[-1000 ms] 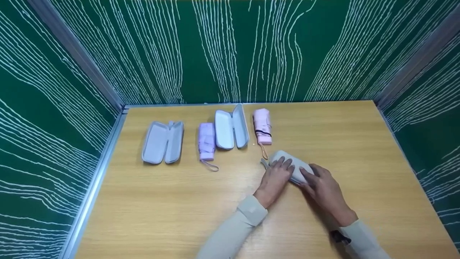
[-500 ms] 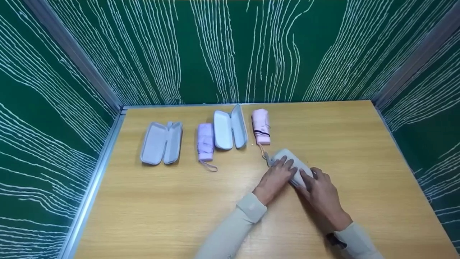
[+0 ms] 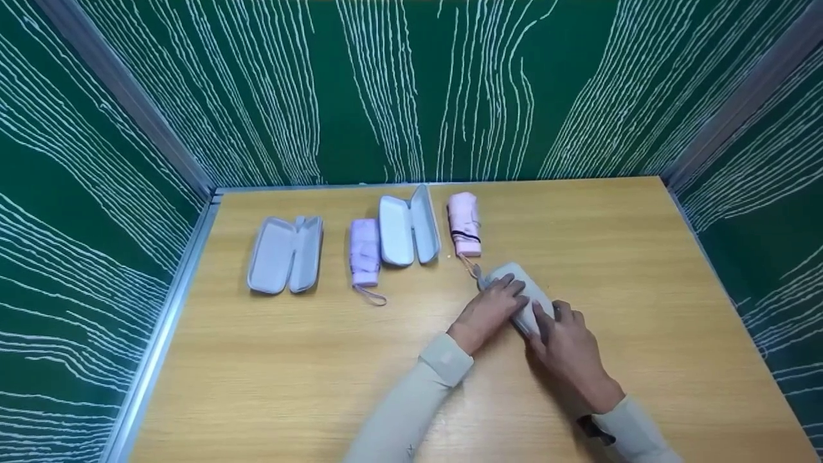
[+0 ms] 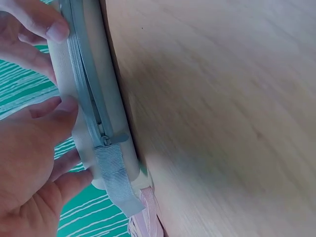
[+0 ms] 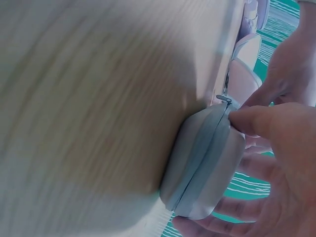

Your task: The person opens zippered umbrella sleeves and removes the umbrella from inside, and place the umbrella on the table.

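A grey zip-up glasses case [image 3: 524,289], lid closed, lies slanted on the table. My left hand [image 3: 492,310] holds its far left end, fingers over the top and thumb by the zip in the left wrist view. My right hand [image 3: 575,350] grips the near right end, thumb [image 5: 249,121] on one side and fingers around the other. A zip slider [image 4: 105,140] sits beside the ribbed fabric tab [image 4: 116,173]. The tab touches or overlaps the wrist loop of a pink folded umbrella [image 3: 464,222]; I cannot tell which.
Two opened grey glasses cases, one at the far left [image 3: 270,257] and one at the back middle [image 3: 395,231], lie on the wooden table [image 3: 289,386]. A purple folded umbrella [image 3: 365,251] lies between them. Green white-lined walls [image 3: 424,90] enclose the back and sides.
The held glasses case has turned slightly clockwise, and its tab has come nearer the pink umbrella's loop. Both hands have shifted a little with it. The other cases and umbrellas stay put.
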The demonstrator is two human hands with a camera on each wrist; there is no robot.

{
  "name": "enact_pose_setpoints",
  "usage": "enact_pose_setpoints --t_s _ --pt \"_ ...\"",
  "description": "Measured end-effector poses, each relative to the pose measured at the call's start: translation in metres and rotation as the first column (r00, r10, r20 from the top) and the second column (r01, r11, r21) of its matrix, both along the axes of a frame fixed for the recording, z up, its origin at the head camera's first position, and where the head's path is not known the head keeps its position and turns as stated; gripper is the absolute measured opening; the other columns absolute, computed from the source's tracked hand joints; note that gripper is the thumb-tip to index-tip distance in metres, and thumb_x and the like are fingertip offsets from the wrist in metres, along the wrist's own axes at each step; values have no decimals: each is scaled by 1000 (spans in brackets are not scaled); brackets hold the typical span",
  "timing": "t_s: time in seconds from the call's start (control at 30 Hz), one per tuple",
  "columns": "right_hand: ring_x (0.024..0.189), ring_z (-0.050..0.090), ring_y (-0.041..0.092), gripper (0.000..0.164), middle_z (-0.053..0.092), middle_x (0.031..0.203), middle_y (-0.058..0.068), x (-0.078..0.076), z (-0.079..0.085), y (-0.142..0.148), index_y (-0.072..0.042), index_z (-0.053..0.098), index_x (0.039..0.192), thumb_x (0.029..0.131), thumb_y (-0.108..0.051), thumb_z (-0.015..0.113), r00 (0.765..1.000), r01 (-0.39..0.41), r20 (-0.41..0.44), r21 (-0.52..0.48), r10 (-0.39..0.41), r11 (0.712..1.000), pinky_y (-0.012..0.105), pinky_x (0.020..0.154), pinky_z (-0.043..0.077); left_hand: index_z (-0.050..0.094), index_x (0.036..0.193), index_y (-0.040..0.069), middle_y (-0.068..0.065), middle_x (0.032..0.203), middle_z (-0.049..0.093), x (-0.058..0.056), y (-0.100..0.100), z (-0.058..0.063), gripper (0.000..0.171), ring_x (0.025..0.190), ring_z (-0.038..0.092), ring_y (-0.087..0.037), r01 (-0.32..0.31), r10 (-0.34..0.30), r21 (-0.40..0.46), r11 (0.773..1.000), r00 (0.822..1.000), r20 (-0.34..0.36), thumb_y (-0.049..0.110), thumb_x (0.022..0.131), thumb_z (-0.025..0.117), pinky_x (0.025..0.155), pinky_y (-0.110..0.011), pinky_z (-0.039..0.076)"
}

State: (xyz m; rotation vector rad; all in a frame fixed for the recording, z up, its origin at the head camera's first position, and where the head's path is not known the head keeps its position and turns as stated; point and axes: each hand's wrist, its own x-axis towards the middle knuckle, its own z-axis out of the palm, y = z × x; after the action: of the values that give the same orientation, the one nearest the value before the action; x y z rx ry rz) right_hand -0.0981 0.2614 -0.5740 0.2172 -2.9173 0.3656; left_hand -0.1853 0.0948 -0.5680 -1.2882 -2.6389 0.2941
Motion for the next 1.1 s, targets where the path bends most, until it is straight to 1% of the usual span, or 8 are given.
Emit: enact_pose_setpoints --t_s 0.17,0.33,0.43,0.57,0.73,0.9,0.93,1.1 --pt "101 61 57 53 57 124 37 1 2 -4 2 67 138 89 -16 78 1000 9 0 -2 -9 1000 63 62 59 66 140 29 5 153 56 -1 0 0 40 148 48 -16 2 -2 -10 1000 1000 21 8 107 56 122 -29 37" --pt "96 60 53 54 56 123 38 2 5 -8 2 66 140 91 -18 78 999 32 40 6 -32 999 61 64 59 58 147 27 4 159 51 0 -1 2 44 154 41 -17 0 3 -54 999 998 61 6 109 53 124 -30 33" --pt "95 60 51 55 55 124 39 2 5 -9 2 65 141 92 -20 79 998 46 52 11 -46 999 60 65 59 58 147 27 5 160 50 -1 -1 4 44 155 39 -17 1 3 -40 999 996 88 6 109 53 124 -30 33" --pt "94 59 51 58 53 125 40 2 5 -12 3 63 142 92 -22 79 996 60 62 22 -61 998 58 63 58 57 148 28 5 161 49 -1 -1 7 44 155 38 -17 0 5 -44 999 994 109 6 109 52 123 -29 34" --pt "91 59 49 60 52 124 41 3 6 -15 3 61 144 93 -24 80 993 77 84 23 -78 997 56 60 57 53 152 28 5 164 46 -1 -1 9 48 157 34 -17 8 4 -101 995 994 110 6 110 52 123 -28 34" --pt "88 58 46 62 53 122 40 3 8 -18 5 61 144 92 -25 81 991 89 101 17 -90 996 55 61 57 52 151 29 6 165 44 -3 -2 11 48 157 34 -15 20 -6 -175 984 997 80 5 110 51 124 -27 32" --pt "87 58 46 63 54 121 40 2 8 -18 5 61 143 92 -25 81 991 91 100 12 -92 996 55 61 57 52 150 29 6 165 44 -4 -1 11 47 157 34 -14 23 -9 -175 984 997 80 5 110 51 124 -26 32" --pt "84 61 48 59 56 116 40 1 6 -20 7 66 137 89 -23 84 994 98 52 -1 -98 995 56 58 57 58 143 27 7 162 48 -8 1 12 42 155 37 -12 30 -17 -105 994 992 123 5 108 53 124 -24 31"
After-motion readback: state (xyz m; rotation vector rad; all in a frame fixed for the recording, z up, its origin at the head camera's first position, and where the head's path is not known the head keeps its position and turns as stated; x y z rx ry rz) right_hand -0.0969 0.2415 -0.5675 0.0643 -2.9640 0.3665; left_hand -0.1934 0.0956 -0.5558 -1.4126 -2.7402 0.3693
